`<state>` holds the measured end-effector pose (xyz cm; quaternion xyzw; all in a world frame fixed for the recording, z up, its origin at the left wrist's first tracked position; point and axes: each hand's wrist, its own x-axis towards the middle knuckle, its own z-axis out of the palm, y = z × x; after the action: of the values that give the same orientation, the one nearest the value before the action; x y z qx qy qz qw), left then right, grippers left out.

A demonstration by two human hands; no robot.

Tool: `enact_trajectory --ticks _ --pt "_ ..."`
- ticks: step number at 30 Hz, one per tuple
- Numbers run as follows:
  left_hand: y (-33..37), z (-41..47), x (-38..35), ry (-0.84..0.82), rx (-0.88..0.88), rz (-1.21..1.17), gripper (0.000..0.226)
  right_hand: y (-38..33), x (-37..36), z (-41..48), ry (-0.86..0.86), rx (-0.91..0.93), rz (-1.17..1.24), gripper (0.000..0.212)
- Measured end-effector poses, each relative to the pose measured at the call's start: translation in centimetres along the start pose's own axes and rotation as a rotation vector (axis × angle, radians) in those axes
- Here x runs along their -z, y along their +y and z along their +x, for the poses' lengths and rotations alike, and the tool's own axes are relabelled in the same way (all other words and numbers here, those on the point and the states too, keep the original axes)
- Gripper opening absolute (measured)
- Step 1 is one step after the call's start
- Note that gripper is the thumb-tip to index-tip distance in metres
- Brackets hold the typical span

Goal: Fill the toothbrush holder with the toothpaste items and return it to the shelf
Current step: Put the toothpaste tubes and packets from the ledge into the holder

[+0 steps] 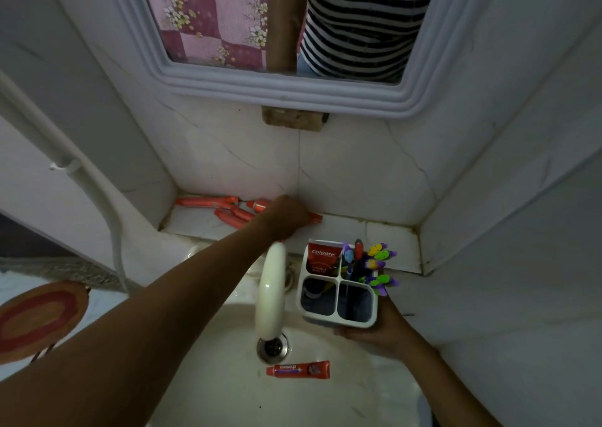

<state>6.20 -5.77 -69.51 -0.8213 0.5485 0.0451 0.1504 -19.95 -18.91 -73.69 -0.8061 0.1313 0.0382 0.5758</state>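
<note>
Gripping slim orange tube (315, 218), left hand (286, 216)

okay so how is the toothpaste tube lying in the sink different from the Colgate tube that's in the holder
The sink tube lies flat on its side in the basin, near the drain; the Colgate tube stands upright in a back compartment of the holder. The sink tube looks slimmer, while the Colgate tube looks wider and reads Colgate. The sink tube lies loose, while the Colgate tube rides in the holder, which the right hand grips. Both are red.
</note>
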Motion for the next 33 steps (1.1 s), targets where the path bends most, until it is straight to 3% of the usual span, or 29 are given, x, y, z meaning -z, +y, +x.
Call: enact_trajectory --ticks 3,6,9,13,15,18,22,25,33 --pt "-0.4 -0.8 0.4 0.163 0.098 -0.116 0.030 0.0 0.0 0.0 0.007 -0.002 -0.023 0.088" --pt "-1.1 -2.6 2.5 0.439 0.299 -0.385 0.027 -0.2 0.0 0.0 0.001 0.014 -0.018 0.074" --pt "-1.6 -5.9 5.9 0.659 0.508 -0.664 0.029 -0.7 -0.2 -0.2 0.009 0.029 0.011 0.081" --pt "-1.5 -10.9 11.0 0.919 0.502 -1.015 0.023 -1.1 -0.3 -0.1 0.022 0.038 0.026 0.081" --pt "-0.6 -13.0 13.6 0.963 0.426 -1.220 0.022 -0.7 -0.1 0.0 0.017 0.041 0.032 0.082" --pt "1.5 -15.0 16.7 0.779 0.324 -1.380 0.016 -0.4 0.0 0.0 -0.007 0.058 0.046 0.089" --pt "4.6 -15.1 17.4 0.395 0.216 -1.324 0.014 -1.1 0.1 -0.2 -0.015 0.070 0.075 0.102" --pt "6.1 -14.1 16.4 0.245 0.174 -1.150 0.009 -1.9 0.0 -0.4 -0.015 0.083 0.086 0.100" --pt "9.1 -12.7 14.1 0.087 0.164 -0.448 0.014 -1.9 -0.1 -0.4 0.006 0.105 0.035 0.101"
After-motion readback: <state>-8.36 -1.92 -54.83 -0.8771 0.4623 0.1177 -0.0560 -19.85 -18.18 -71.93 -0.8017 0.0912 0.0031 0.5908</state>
